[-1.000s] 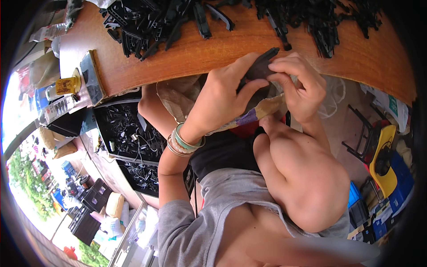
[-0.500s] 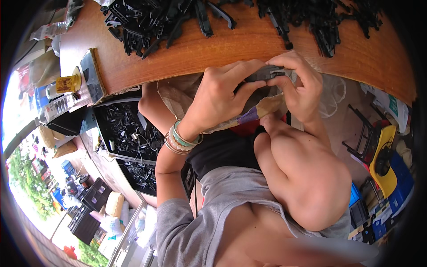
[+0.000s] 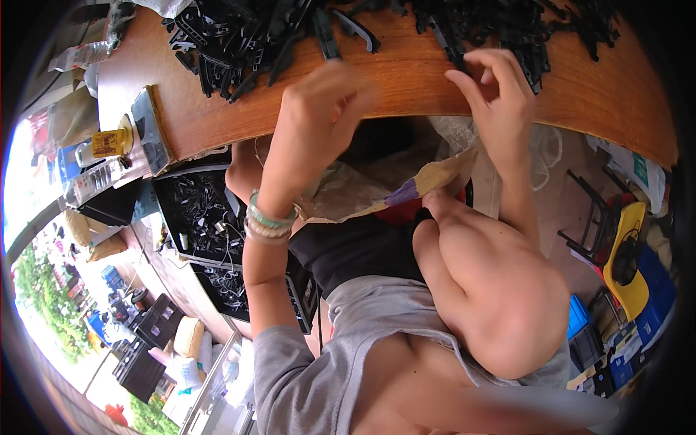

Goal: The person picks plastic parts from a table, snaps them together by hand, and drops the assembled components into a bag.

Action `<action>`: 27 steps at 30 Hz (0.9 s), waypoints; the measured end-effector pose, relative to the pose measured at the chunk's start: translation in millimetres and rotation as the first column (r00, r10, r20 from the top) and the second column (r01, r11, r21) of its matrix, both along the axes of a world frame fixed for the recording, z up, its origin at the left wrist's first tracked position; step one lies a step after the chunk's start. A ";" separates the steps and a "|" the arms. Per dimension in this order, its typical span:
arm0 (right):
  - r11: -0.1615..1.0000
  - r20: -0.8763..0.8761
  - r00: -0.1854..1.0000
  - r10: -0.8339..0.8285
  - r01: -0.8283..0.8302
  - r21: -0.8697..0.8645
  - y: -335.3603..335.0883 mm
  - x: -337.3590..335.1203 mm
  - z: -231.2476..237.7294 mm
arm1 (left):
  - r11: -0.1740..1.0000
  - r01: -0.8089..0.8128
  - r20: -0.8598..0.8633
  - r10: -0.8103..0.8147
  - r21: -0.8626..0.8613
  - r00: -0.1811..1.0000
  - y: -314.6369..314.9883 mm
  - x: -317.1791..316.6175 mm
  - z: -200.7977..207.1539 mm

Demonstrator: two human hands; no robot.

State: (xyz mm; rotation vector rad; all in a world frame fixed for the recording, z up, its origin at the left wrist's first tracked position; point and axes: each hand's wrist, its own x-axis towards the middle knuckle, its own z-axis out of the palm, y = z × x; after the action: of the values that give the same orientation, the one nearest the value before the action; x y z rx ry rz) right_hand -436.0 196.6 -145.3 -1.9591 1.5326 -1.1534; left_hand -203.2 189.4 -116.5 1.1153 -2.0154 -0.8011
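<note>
My left hand (image 3: 315, 119) is raised over the table's near edge, its fingers smeared by motion, below a pile of black plastic parts (image 3: 239, 43). Over the tabletop (image 3: 406, 80), my right hand (image 3: 502, 109) has its thumb and forefinger apart at the near end of a long black plastic part (image 3: 448, 43) in a second pile; whether they touch it I cannot tell. Between my arms, under the table edge, an open sack (image 3: 355, 199) of brownish film with a tan and purple edge lies across my lap. Its inside is dark.
On the left are a dark flat case (image 3: 151, 127), a yellow-labelled roll (image 3: 110, 140) and black trays of small parts (image 3: 199, 210) beside my leg. A yellow and black folding stool (image 3: 625, 254) stands at right, near blue bins (image 3: 656, 279).
My hands have parted; the grey-black part they held together is no longer in sight. The left hand moved left and up, the right hand up to the right pile. More of the sack's opening shows.
</note>
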 end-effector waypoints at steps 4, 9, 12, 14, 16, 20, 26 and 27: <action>0.989 -0.239 0.964 -0.114 0.086 -0.123 -9.3 1.2 -5.4 | 0.900 -0.098 0.432 0.296 -0.424 0.852 -37.9 -18.4 -18.8; 0.974 -0.164 0.961 -0.225 0.226 -0.009 17.5 -12.1 3.0 | 0.896 0.015 0.507 0.237 -0.443 0.829 -40.0 -23.5 -24.8; 0.986 0.006 0.987 -0.161 0.160 0.054 18.2 -19.4 8.1 | 0.926 -0.005 0.479 0.199 -0.377 0.855 -27.1 -25.9 -19.8; 0.972 0.370 0.925 -0.087 -0.004 0.236 16.8 -15.2 13.5 | 0.931 -0.080 0.477 0.254 -0.355 0.842 -21.2 -26.6 -18.5; 0.952 0.604 0.794 -0.058 -0.137 0.273 12.4 -15.6 12.5 | 0.926 -0.120 0.459 0.287 -0.358 0.841 -22.6 -24.3 -20.0; 0.908 0.952 0.287 -0.107 -0.361 0.211 4.2 -9.0 -1.5 | 0.878 -0.210 0.392 0.391 -0.430 0.833 -25.5 -19.7 -24.5; 0.856 0.989 0.120 -0.084 -0.499 0.133 -3.3 -8.1 -14.4 | 0.896 -0.415 -0.028 0.416 -0.159 0.909 -2.1 -29.0 -13.6; 0.844 0.977 0.208 -0.050 -0.515 0.153 -4.7 -4.9 -12.3 | 0.917 -0.383 -0.153 0.396 0.110 0.905 3.5 -32.9 -10.3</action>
State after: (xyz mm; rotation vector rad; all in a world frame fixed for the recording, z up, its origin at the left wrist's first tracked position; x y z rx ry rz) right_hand -440.9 191.9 -157.6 -0.6836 0.6024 -1.2762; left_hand -236.1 192.9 -126.8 1.3867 -1.5575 -0.7402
